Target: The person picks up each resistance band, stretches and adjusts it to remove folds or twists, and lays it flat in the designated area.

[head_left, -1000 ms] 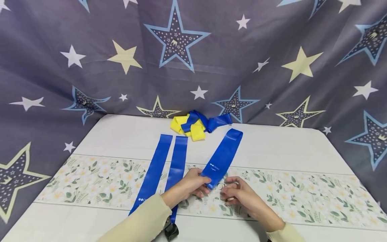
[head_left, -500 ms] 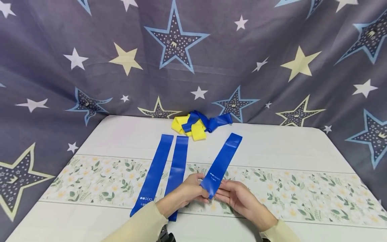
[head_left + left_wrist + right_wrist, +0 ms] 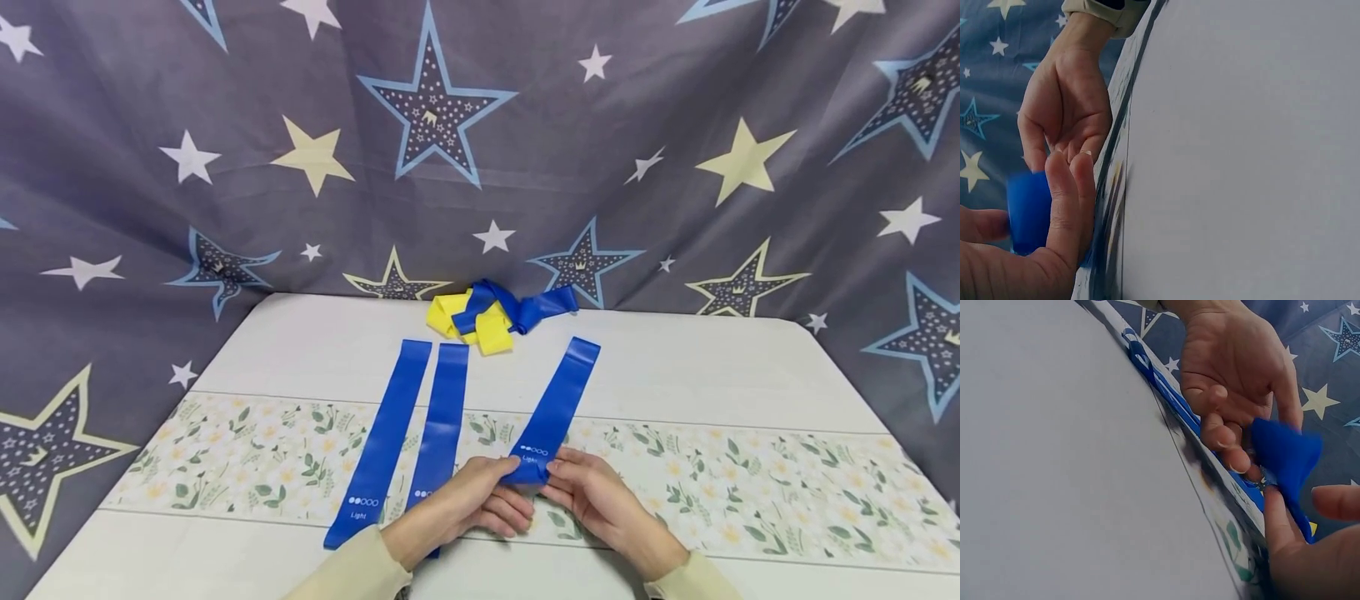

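Both hands hold the near end of a blue resistance band (image 3: 555, 408) printed with "Light" and a row of dots. On its left edge, my left hand (image 3: 476, 496) pinches it, thumb on top and fingers below. My right hand (image 3: 600, 504) pinches the right edge between thumb and fingers. That end is lifted and bent, while the far end stretches away over the table. In the left wrist view, the blue band (image 3: 1030, 212) shows between thumb and fingers; in the right wrist view, the blue band (image 3: 1288, 453) appears folded.
Two more blue bands, a left one (image 3: 378, 442) and a middle one (image 3: 442, 417), lie flat; the left forearm partly covers the middle one. A tangled heap of yellow band (image 3: 493, 332) and blue band (image 3: 543, 307) sits at the table's (image 3: 705, 367) back, before a starry curtain (image 3: 600, 167).
The right hand has moved in from beside the band and taken its right edge. The band has flattened, and its near end has turned from hanging down to bending up between the hands.
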`<state>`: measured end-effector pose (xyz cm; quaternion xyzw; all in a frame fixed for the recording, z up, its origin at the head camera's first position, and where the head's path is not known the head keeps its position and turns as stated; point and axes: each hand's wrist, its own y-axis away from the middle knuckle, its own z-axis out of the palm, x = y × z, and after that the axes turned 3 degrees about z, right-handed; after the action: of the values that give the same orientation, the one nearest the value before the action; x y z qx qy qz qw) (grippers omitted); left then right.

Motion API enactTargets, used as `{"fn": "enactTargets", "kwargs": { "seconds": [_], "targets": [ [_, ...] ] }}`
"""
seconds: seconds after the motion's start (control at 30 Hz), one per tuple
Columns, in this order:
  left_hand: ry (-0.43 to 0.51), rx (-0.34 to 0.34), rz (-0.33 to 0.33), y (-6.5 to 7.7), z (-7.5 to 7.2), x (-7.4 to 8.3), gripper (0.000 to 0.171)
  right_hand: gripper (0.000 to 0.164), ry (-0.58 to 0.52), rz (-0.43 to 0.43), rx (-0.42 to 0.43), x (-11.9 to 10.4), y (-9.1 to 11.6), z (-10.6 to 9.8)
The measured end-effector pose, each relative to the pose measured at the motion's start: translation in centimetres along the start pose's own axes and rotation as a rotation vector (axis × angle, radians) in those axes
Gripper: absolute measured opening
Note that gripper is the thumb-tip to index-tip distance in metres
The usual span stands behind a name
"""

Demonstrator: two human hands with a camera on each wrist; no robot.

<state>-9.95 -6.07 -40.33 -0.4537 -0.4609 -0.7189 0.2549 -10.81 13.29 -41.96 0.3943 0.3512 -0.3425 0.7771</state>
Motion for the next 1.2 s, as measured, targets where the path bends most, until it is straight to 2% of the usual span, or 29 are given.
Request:
{"fn": "enactTargets", "kwargs": {
  "seconds": [0.07, 0.23, 0.3, 0.43, 0.67, 0.8, 0.93, 1.2],
  "targets": [
    [0.006, -0.002, 0.003, 0.0, -0.1, -0.2, 0.049, 0.058, 0.002, 0.003, 0.009, 0.1, 0.0, 0.0],
    [0.028, 0.006, 0.02, 0.0, 0.0, -0.7, 0.021, 0.059, 0.01, 0.012, 0.04, 0.2, 0.0, 0.1],
    [0.034, 0.017, 0.03, 0.1, 0.1, -1.0, 0.016, 0.059, 0.008, 0.017, 0.05, 0.3, 0.0, 0.1],
    [0.027, 0.025, 0.048, 0.5, 0.2, -1.2, 0.018, 0.058, -0.003, 0.021, 0.055, 0.4, 0.0, 0.1],
    [-0.004, -0.025, 0.043, 1.5, 0.5, -1.2, 0.012, 0.058, 0.049, 0.007, 0.046, 0.1, -0.4, -0.2],
    [-0.026, -0.033, 0.046, 2.0, 0.8, -1.2, 0.011, 0.057, 0.079, -0.012, 0.095, -0.3, -0.9, -0.6],
    [-0.031, -0.033, 0.039, 2.4, 1.2, -1.6, 0.017, 0.057, 0.053, -0.029, 0.152, -0.9, -1.6, -1.1],
    [-0.062, -0.065, 0.037, 3.0, 1.4, -2.0, 0.015, 0.059, 0.054, -0.057, 0.225, -2.9, -4.2, -2.6]
  ]
}}
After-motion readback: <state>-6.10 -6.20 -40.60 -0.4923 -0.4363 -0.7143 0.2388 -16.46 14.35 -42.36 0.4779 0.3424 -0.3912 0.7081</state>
